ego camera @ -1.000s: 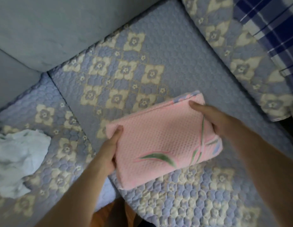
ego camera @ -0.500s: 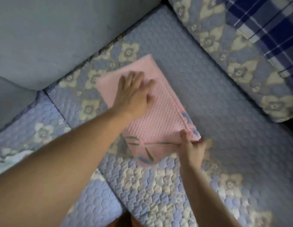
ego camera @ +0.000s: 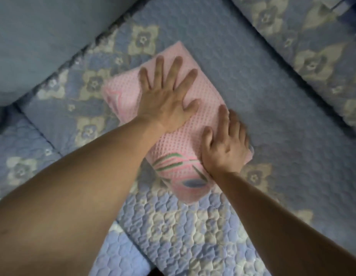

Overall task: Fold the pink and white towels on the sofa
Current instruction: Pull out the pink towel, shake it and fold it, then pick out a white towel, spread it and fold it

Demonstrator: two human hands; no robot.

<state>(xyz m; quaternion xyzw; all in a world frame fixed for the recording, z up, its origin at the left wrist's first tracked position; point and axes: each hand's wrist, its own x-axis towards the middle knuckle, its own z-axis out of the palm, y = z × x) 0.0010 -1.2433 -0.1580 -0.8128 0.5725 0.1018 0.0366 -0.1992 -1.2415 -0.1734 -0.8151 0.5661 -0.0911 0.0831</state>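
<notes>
Leftmost, plain grey-blue back cushions (ego camera: 43, 36) fill the upper corner, with a quilted sofa cover (ego camera: 272, 108) of lilac hexagon stitching and cream flower motifs spread over the seat below them. Near the middle of that seat lies the pink towel (ego camera: 179, 156), folded into a thick rectangle set on a diagonal, its far corner pointing toward the back cushions and its near corner toward the front edge of the seat. It has a waffle texture, and a green and blue leaf print shows at its near end. The left hand (ego camera: 165, 96) rests palm down on the far half of the towel, fingers straight and spread wide, gripping nothing. Just beside it, the right hand (ego camera: 226, 144) lies palm down on the towel's right edge, fingers straight and close together, partly overlapping onto the cover; it holds nothing either. Both bare forearms reach in from the bottom of the view. Farther right, another quilted cushion (ego camera: 316, 56) with the same cream flowers runs along the upper right.
</notes>
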